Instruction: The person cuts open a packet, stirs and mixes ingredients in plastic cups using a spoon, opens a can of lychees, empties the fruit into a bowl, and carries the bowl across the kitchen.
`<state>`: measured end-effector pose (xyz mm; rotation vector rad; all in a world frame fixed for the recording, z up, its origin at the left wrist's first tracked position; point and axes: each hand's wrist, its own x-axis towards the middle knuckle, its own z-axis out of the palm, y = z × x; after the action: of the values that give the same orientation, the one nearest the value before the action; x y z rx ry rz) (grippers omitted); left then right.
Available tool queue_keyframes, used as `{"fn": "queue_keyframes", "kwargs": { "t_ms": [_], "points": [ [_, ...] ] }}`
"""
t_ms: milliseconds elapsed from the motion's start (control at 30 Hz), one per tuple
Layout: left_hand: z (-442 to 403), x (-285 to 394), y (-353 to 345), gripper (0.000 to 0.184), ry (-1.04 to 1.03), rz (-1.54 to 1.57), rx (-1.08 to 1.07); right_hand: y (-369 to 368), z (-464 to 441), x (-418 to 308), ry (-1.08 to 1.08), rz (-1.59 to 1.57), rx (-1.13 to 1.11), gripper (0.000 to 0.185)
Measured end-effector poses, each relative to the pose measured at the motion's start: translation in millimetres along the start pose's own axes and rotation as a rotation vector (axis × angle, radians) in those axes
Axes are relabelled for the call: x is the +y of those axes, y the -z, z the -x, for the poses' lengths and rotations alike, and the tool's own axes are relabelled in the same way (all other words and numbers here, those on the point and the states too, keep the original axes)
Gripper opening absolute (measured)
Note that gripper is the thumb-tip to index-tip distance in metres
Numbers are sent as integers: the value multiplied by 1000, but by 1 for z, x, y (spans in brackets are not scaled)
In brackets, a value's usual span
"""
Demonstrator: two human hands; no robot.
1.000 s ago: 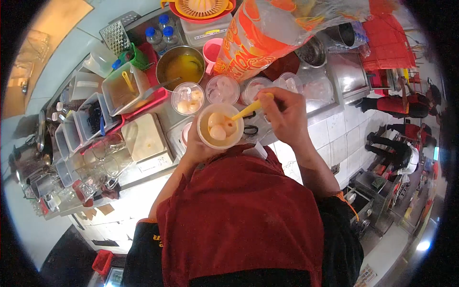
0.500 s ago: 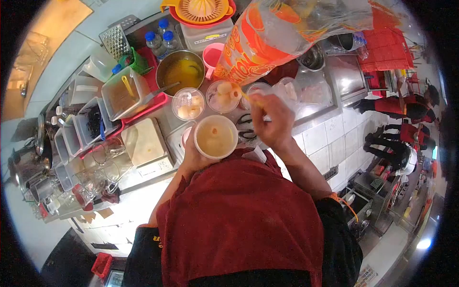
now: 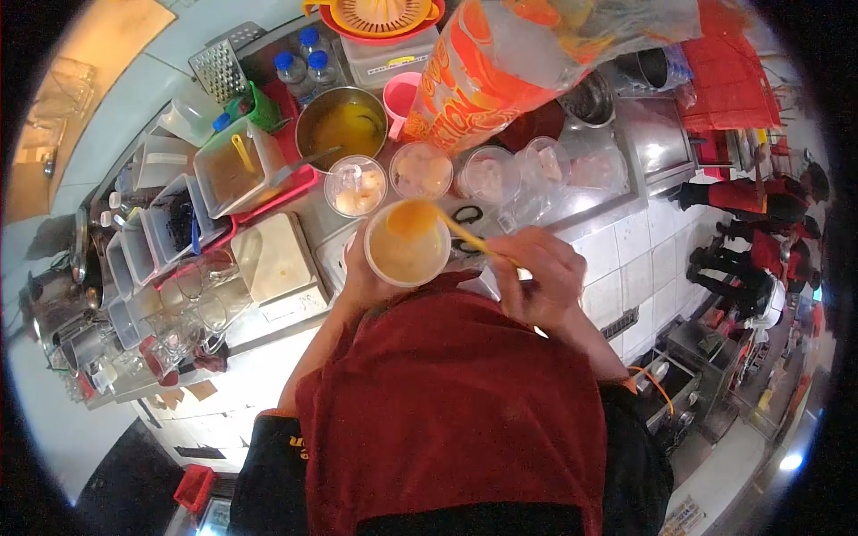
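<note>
My left hand is wrapped round a white plastic tub of cloudy pale liquid, held in front of the apron. In my right hand is the thin handle of a yellow spoon; its orange-looking bowl is over or in the far side of the tub. Just beyond stand a clear cup with ice and pale round fruit, and a second clear cup with similar round fruit. Farther right is a clear cup of ice. Black scissor handles lie behind the spoon.
A metal pot of yellow liquid stands behind the cups, beside a pink jug. A large printed plastic bag leans over the counter. Food containers and a white scale are at left; people stand at far right.
My right hand has come down and nearer, bringing the yellow spoon from the fruit cup to the tub. A round fruit seen at the spoon earlier is no longer distinguishable.
</note>
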<state>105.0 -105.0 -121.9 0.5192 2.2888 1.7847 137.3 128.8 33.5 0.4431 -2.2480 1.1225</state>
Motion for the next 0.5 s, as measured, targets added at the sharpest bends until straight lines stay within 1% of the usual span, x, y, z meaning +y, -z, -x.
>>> {"fn": "queue_keyframes", "kwargs": {
  "t_ms": [67,100,133,200,333,400,433,500],
  "points": [
    [-2,0,-2,99,-21,24,-11,-3,-6,-5,-119,-12,-227,22],
    [-4,3,-3,100,-47,49,-20,-6,-7,-5,-198,-24,-283,15],
    [-6,7,-5,100,-51,51,-26,-8,-7,-1,-199,-18,-279,15],
    [-9,17,-7,99,-88,67,-45,-14,-4,10,-261,-40,-361,11],
    [-13,23,-8,98,-44,81,-85,-24,-8,24,-275,-56,-297,9],
    [-14,20,-9,100,-2,184,-74,-25,-8,31,-408,-67,-290,8],
    [-15,20,-10,100,-4,185,-72,-25,-11,33,-406,-66,-291,8],
    [-18,21,-12,102,-17,201,-40,-24,-16,34,-466,-80,-151,12]
  ]
}}
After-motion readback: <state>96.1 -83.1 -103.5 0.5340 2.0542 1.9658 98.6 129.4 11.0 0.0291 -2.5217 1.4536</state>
